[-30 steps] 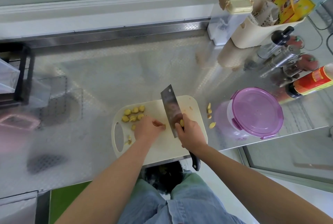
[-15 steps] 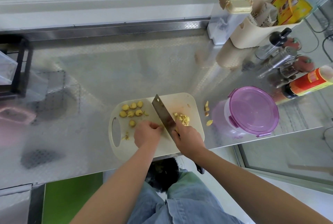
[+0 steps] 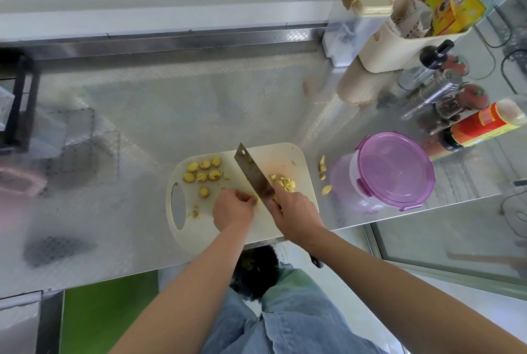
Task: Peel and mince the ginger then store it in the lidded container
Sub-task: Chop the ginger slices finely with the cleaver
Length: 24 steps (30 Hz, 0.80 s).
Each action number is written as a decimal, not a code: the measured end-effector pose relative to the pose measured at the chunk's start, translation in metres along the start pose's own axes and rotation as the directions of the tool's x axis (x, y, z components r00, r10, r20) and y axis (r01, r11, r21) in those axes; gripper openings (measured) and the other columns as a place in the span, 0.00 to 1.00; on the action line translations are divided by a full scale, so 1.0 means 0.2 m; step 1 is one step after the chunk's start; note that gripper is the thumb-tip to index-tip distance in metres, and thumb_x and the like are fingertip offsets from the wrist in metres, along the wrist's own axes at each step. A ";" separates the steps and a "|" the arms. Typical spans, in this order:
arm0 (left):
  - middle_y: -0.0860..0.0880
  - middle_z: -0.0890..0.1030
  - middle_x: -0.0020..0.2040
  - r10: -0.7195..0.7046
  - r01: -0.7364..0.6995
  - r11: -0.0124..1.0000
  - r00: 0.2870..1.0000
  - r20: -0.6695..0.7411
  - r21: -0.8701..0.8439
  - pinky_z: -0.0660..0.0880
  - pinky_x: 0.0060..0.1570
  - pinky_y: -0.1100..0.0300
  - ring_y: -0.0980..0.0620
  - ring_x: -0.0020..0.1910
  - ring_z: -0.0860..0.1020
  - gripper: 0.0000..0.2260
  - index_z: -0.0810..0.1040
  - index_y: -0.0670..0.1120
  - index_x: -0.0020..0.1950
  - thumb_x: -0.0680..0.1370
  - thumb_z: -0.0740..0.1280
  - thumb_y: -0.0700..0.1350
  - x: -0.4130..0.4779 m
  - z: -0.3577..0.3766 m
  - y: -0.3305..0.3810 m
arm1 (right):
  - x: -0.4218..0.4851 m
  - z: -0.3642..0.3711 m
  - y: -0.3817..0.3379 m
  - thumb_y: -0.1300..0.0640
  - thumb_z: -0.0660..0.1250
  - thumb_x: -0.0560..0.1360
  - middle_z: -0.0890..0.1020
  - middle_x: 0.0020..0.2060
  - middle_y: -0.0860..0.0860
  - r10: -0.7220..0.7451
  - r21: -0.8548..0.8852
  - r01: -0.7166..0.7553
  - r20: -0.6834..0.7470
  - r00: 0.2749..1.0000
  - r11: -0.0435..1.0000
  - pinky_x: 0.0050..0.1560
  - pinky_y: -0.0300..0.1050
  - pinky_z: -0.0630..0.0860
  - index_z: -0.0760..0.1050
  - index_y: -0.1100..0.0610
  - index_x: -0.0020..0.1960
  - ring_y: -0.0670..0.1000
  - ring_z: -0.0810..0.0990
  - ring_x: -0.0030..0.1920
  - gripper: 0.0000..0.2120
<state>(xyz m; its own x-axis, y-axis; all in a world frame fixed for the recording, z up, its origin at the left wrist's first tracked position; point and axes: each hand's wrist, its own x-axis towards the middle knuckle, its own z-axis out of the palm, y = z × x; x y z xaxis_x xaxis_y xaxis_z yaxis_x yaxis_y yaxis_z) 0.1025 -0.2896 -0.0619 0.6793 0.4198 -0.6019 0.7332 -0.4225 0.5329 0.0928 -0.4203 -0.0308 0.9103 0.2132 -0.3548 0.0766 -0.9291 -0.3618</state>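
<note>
Small ginger piece [image 3: 254, 198] near the middle of the white cutting board [image 3: 281, 155], pinched in curled left hand [image 3: 232, 211] fingers against the cleaver [image 3: 252, 174] blade. Right hand [image 3: 295, 212] clenched round the cleaver handle. Chopped ginger pile [image 3: 283, 182] right of the blade, round ginger slices [image 3: 202, 172] left. Peel scraps [image 3: 323, 172] on the steel counter [image 3: 142, 125], beside the purple-lidded container [image 3: 395, 171] at right.
</note>
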 end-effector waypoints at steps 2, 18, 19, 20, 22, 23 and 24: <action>0.53 0.83 0.41 -0.002 0.002 1.000 1.000 0.006 -0.006 0.70 0.40 0.60 0.50 0.43 0.78 0.03 0.84 0.51 0.41 0.72 0.74 0.49 0.00 0.00 0.00 | 0.00 0.00 -0.01 0.50 0.54 0.82 0.72 0.34 0.53 0.006 -0.026 -0.005 0.028 1.000 1.000 0.34 0.46 0.64 0.67 0.57 0.55 0.58 0.71 0.34 0.10; 0.51 0.83 0.36 -0.036 0.040 0.998 0.995 0.093 -0.047 0.67 0.33 0.62 0.50 0.41 0.81 0.04 0.82 0.51 0.36 0.70 0.74 0.47 0.02 -0.03 0.01 | 0.02 0.04 -0.05 0.56 0.53 0.82 0.77 0.41 0.55 0.057 -0.063 -0.049 0.129 0.990 0.997 0.38 0.48 0.68 0.64 0.57 0.57 0.59 0.75 0.39 0.07; 0.51 0.82 0.36 -0.037 0.042 0.998 0.995 0.097 -0.047 0.66 0.32 0.62 0.50 0.40 0.81 0.04 0.82 0.50 0.36 0.70 0.74 0.47 0.02 -0.03 0.01 | 0.02 0.04 -0.06 0.56 0.53 0.82 0.77 0.41 0.55 0.059 -0.062 -0.051 0.124 0.991 0.997 0.38 0.48 0.69 0.64 0.57 0.58 0.59 0.76 0.39 0.07; 0.51 0.82 0.36 -0.037 0.041 0.998 0.994 0.102 -0.047 0.66 0.32 0.62 0.50 0.40 0.80 0.04 0.82 0.50 0.36 0.70 0.75 0.48 0.02 -0.03 0.01 | 0.03 0.05 -0.06 0.56 0.52 0.82 0.77 0.41 0.55 0.064 -0.046 -0.059 0.113 0.992 0.997 0.38 0.48 0.69 0.64 0.57 0.58 0.59 0.76 0.39 0.07; 0.51 0.83 0.36 -0.043 0.047 0.998 0.994 0.101 -0.041 0.67 0.33 0.62 0.51 0.40 0.81 0.05 0.83 0.49 0.37 0.70 0.75 0.49 0.02 -0.04 0.01 | 0.05 0.04 -0.06 0.54 0.53 0.82 0.78 0.42 0.57 0.075 0.005 -0.076 0.083 0.994 0.997 0.39 0.48 0.70 0.64 0.57 0.59 0.60 0.77 0.41 0.09; 0.51 0.83 0.36 -0.050 0.054 0.998 0.994 0.095 -0.039 0.67 0.34 0.62 0.51 0.40 0.81 0.05 0.83 0.49 0.37 0.70 0.75 0.49 0.02 -0.04 0.01 | 0.05 0.04 -0.06 0.54 0.53 0.82 0.78 0.42 0.57 0.072 0.025 -0.074 0.068 0.995 0.997 0.39 0.48 0.70 0.65 0.58 0.60 0.61 0.78 0.42 0.10; 0.51 0.83 0.36 -0.056 0.060 0.997 0.994 0.089 -0.041 0.68 0.35 0.62 0.51 0.40 0.81 0.05 0.83 0.50 0.36 0.70 0.75 0.49 0.02 -0.04 0.02 | 0.05 0.04 -0.06 0.54 0.53 0.82 0.78 0.42 0.57 0.068 0.039 -0.070 0.058 0.996 0.997 0.38 0.48 0.69 0.65 0.58 0.62 0.61 0.78 0.42 0.12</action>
<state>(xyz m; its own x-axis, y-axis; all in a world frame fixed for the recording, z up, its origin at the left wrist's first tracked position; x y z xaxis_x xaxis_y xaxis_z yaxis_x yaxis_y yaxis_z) 0.1075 -0.2835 -0.0583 0.6317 0.3694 -0.6815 0.7732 -0.3636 0.5196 0.0984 -0.4055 -0.0370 0.8885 0.1668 -0.4275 -0.0034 -0.9292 -0.3696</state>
